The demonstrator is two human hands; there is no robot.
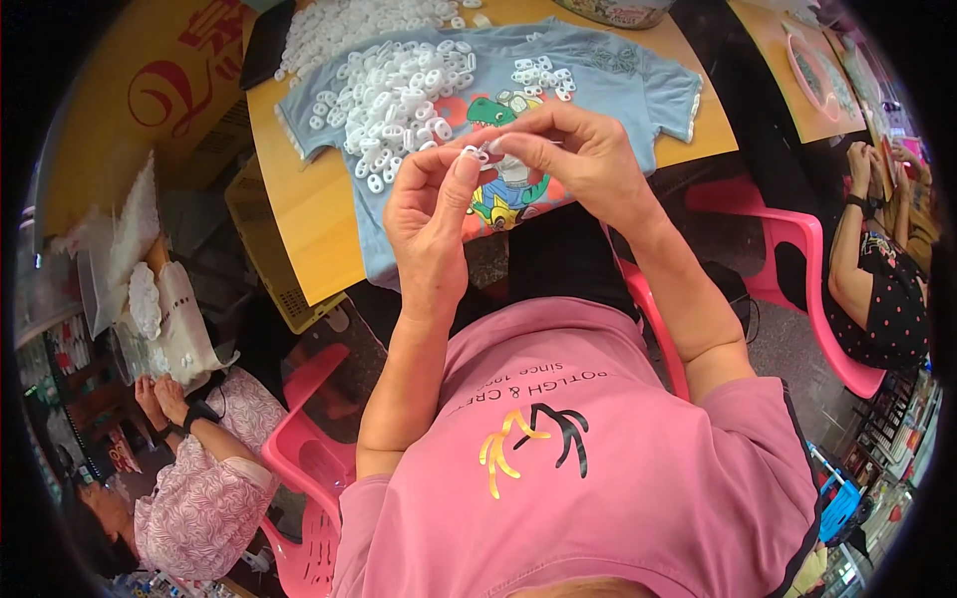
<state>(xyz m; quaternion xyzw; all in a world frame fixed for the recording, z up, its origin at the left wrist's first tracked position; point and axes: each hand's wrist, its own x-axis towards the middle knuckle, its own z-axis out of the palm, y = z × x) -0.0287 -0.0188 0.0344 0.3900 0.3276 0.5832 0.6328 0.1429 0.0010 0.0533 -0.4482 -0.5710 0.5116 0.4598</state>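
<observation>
Above a light-blue T-shirt (638, 100) with a cartoon dinosaur print, my two hands meet fingertip to fingertip. My left hand (431, 214) pinches a small white oval plastic piece with holes (476, 154) between thumb and forefinger. Thumb and forefinger of my right hand (590, 164) press together on a small white bit right beside it; its shape is mostly hidden by the fingers. A heap of similar white two-hole pieces (399, 95) lies on the shirt beyond my left hand. A smaller group of white pieces (543, 76) is spread beyond my right hand.
The shirt lies on a wooden table (309, 234). More white pieces (349, 30) are piled at its far edge, near a dark phone-like slab (267, 45) and a round tub (618, 10). Pink chairs (797, 244) stand on both sides. Other people sit left and right.
</observation>
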